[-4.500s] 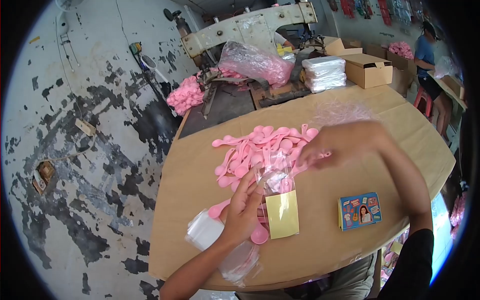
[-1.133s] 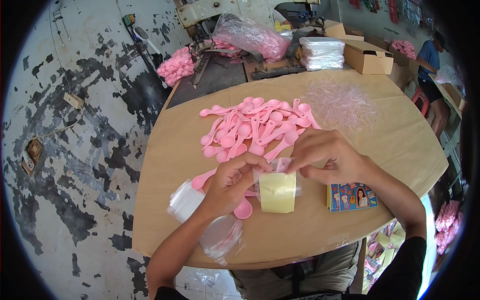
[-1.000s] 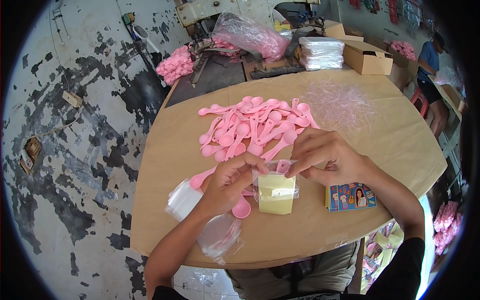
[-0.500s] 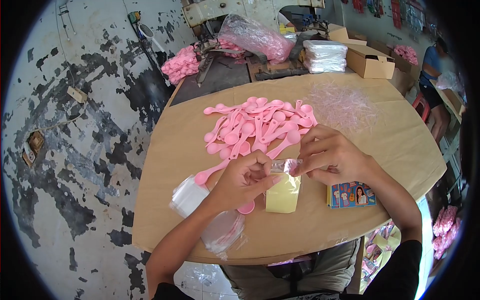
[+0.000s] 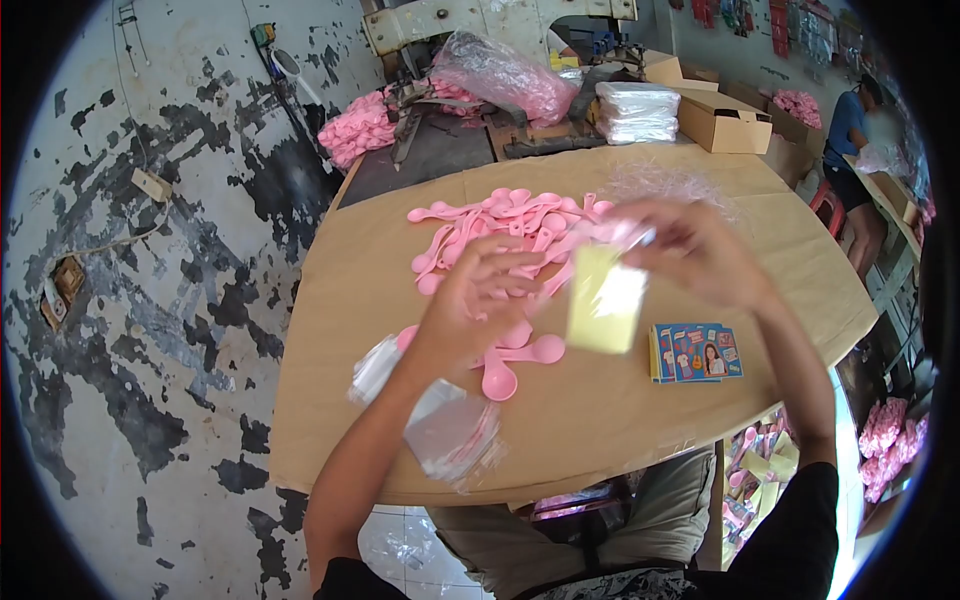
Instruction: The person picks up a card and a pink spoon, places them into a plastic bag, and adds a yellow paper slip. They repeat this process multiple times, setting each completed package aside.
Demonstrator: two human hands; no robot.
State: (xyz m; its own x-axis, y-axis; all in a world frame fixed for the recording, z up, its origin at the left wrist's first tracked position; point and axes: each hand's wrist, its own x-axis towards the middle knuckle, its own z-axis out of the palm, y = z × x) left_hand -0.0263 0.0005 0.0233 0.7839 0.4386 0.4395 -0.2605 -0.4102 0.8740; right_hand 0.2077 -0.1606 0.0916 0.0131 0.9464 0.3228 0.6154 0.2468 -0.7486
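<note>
My right hand [image 5: 695,250] pinches the top of a clear plastic bag with a pale yellow card [image 5: 600,300] inside, held up over the table and blurred by motion. To its left, my left hand [image 5: 478,295] has its fingers spread, with nothing visibly held. It hovers between a pile of pink plastic spoons [image 5: 515,212] and a few loose pink spoons [image 5: 500,378]. Under my left forearm lie flat clear plastic bags [image 5: 450,435]. A stack of blue printed cards [image 5: 695,352] sits right of the yellow card, below my right hand.
Thin clear plastic strips [image 5: 670,185] lie behind my right hand. Along the back stand a large pink-filled bag [image 5: 510,78], a stack of clear packs [image 5: 643,112] and a cardboard box [image 5: 725,120]. Another person [image 5: 850,170] is at the far right.
My right hand has lifted the bag with the yellow card up and right. My left hand has let go of it, moved up and spread its fingers. Loose spoons beneath are uncovered.
</note>
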